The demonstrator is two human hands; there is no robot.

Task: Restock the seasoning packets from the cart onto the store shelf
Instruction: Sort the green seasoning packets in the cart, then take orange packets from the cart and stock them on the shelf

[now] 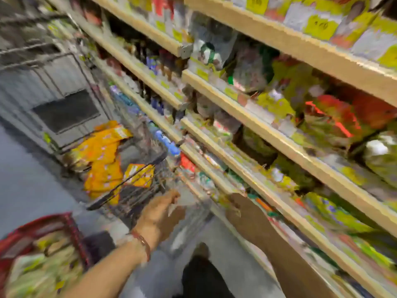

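Orange packets [103, 160] lie in cart [129, 190] beyond left hand [159, 214]; blur hides either grip's state.

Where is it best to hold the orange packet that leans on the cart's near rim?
Probably its top edge, pinched from above: the orange packet stands up over the cart's rim while wire covers its lower part. The blur hides any finer detail.

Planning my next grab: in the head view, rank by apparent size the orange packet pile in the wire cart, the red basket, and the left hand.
1. Orange packet pile
2. Red basket, partly cropped and nearer, so unsure against the pile
3. Left hand
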